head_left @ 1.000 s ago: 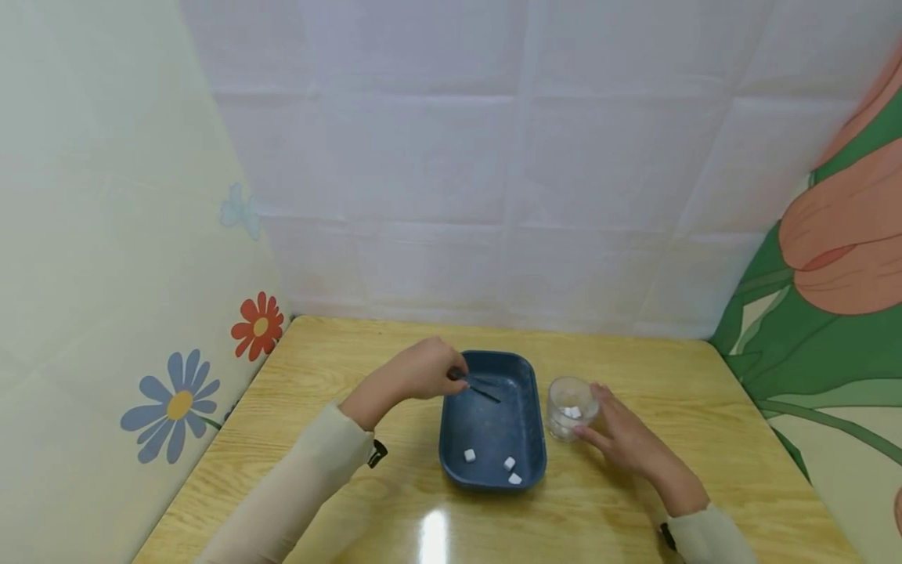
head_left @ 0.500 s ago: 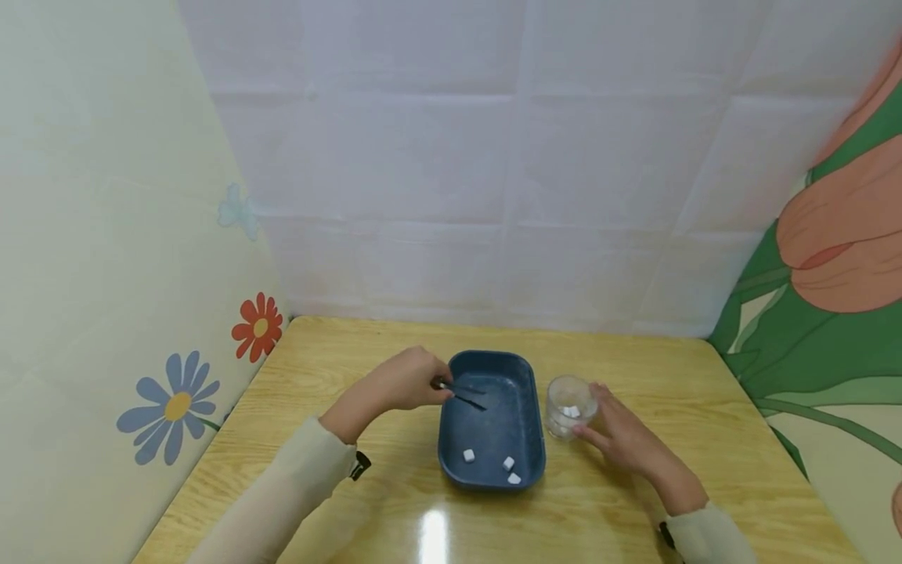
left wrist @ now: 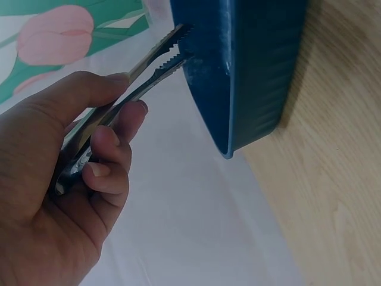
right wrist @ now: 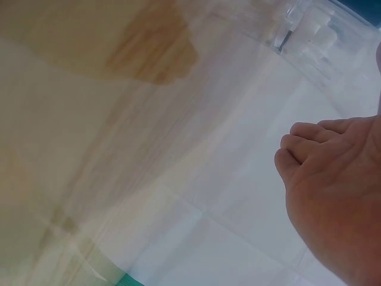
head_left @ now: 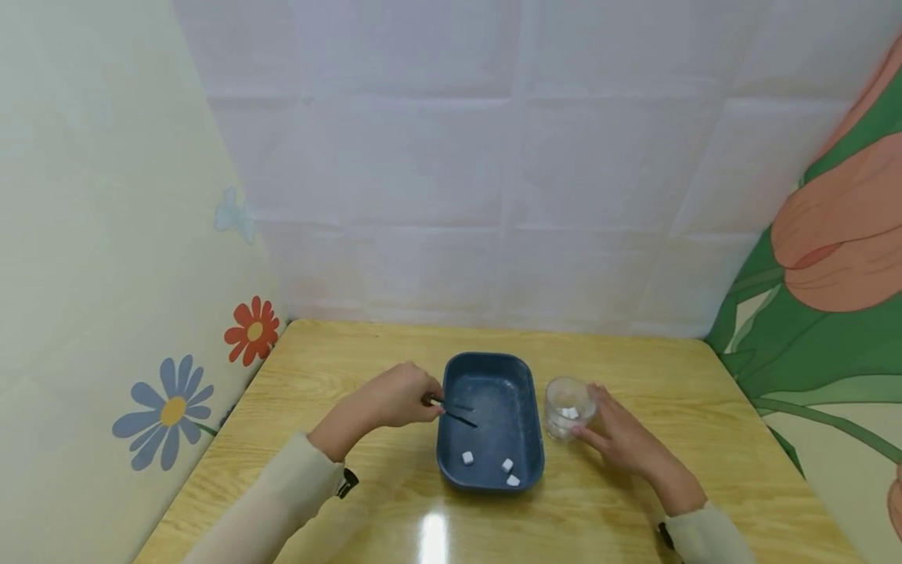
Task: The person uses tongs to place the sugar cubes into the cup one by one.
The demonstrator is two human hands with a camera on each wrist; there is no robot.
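Metal tongs with serrated tips are pinched between the thumb and fingers of my left hand; their two arms stand apart with nothing between them. In the head view my left hand is at the left rim of a dark blue tray, the tong tips over its inside. Three white cubes lie near the tray's front: one on the left, two on the right. My right hand holds a clear glass containing white cubes, thumb and fingers around its right side.
The tray and glass stand side by side on a wooden table. A white sheet hangs behind the table's back edge. Walls with printed flowers flank it, a red flower at left and a large pink tulip at right.
My left hand has moved left and toward the front with the tongs, from over the tray's back part to its left rim. The right hand, glass and cubes have stayed in place.
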